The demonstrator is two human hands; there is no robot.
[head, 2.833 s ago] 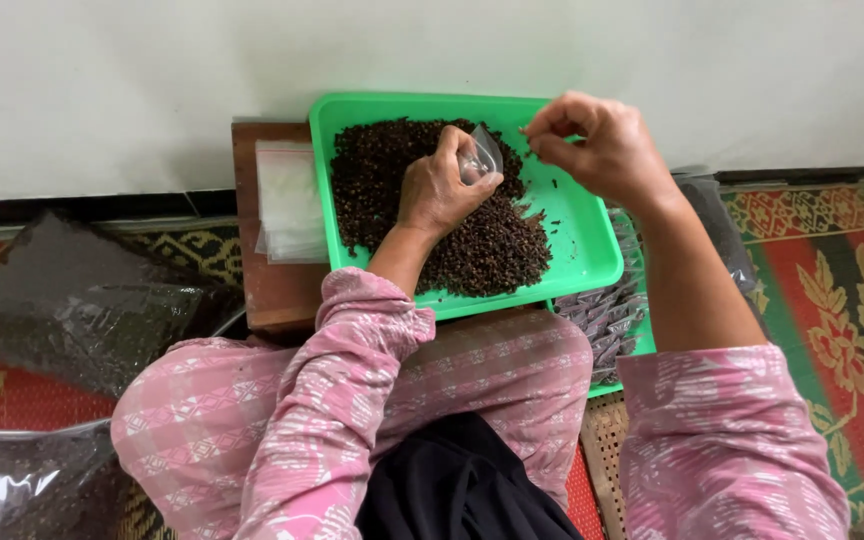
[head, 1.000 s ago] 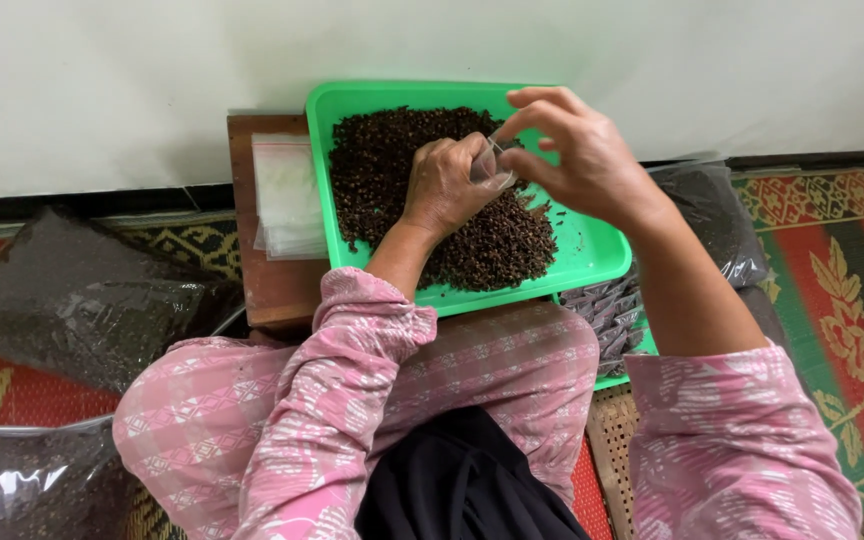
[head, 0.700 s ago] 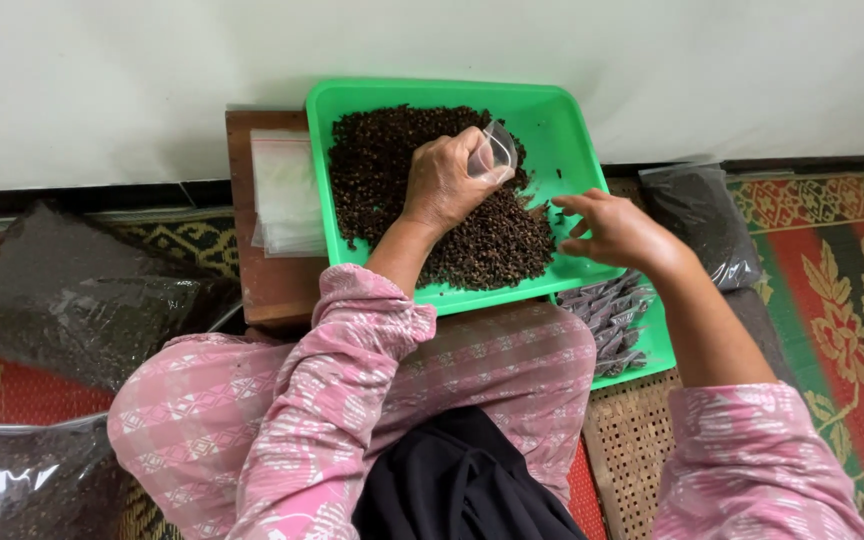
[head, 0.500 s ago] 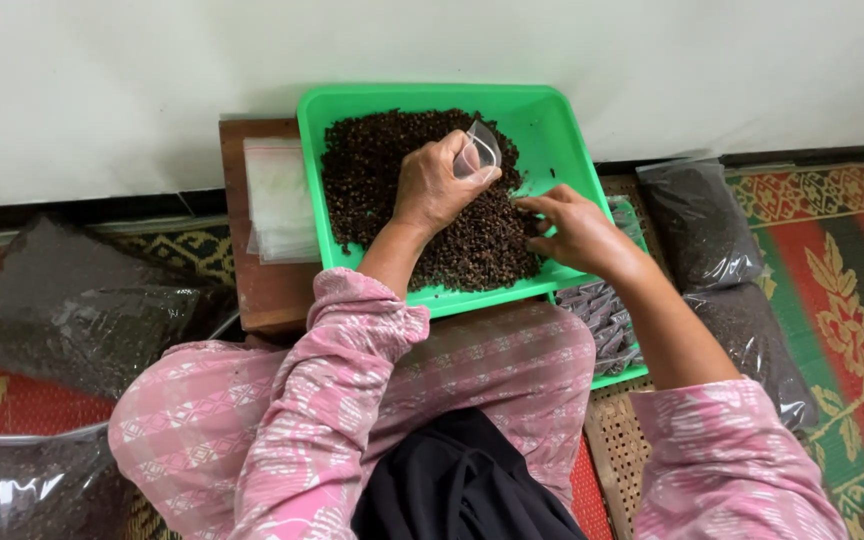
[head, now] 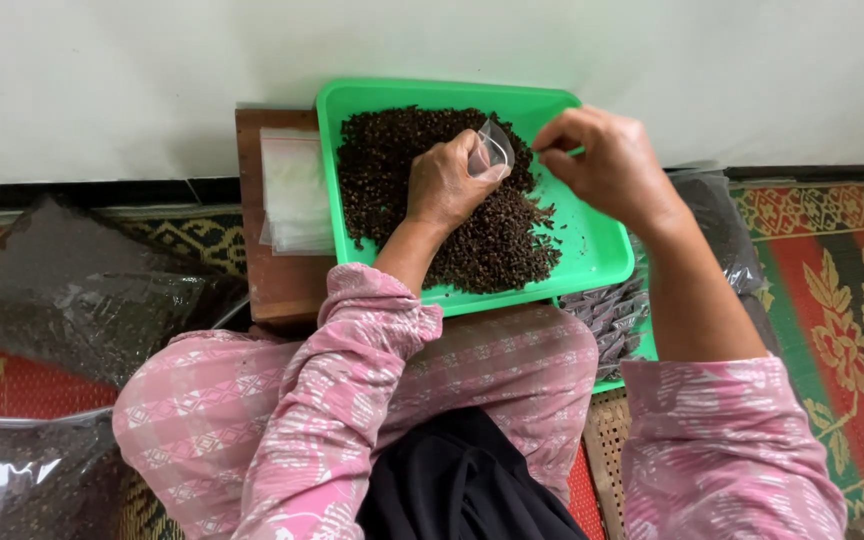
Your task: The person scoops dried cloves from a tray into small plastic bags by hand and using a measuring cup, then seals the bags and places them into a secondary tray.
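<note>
My left hand [head: 444,182] grips a small clear pouch [head: 490,150] by its lip, mouth tilted up and toward the right so it stays open over the green tray [head: 592,240]. My right hand [head: 602,160] hovers just beside it, fingertips pinched shut, seemingly on a few dark spices, though I can't see them. The spice heap [head: 452,210] sits right under both hands, so whatever drops lands back in the tray. Flat empty pouches [head: 295,190] wait on the low wooden table [head: 267,280] at my left; filled packets [head: 612,315] lie by my right knee.
</note>
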